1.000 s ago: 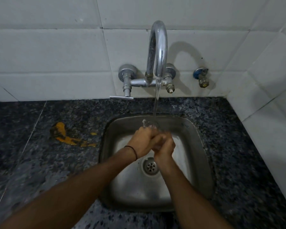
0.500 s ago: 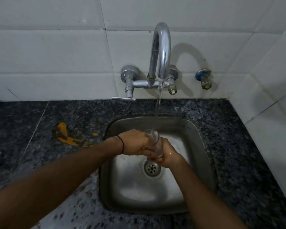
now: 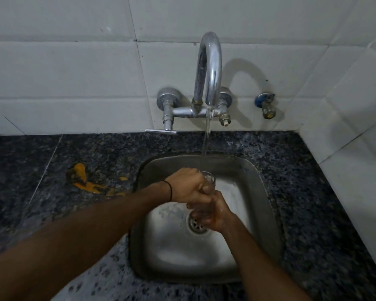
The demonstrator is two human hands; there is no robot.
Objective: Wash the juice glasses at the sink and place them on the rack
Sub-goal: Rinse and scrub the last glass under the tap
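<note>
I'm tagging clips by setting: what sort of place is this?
Probably a home kitchen: a steel sink set into a speckled stone counter, a wall-mounted tap running above it, white wall tiles behind. A glass is held under the stream.

Speckled dark granite countertop point(image 3: 302, 181) with an orange smear point(image 3: 84, 180); white tiled wall point(image 3: 63, 72) carrying a running chrome gooseneck tap point(image 3: 212, 68) and a blue-capped brass valve point(image 3: 267, 104).
</note>
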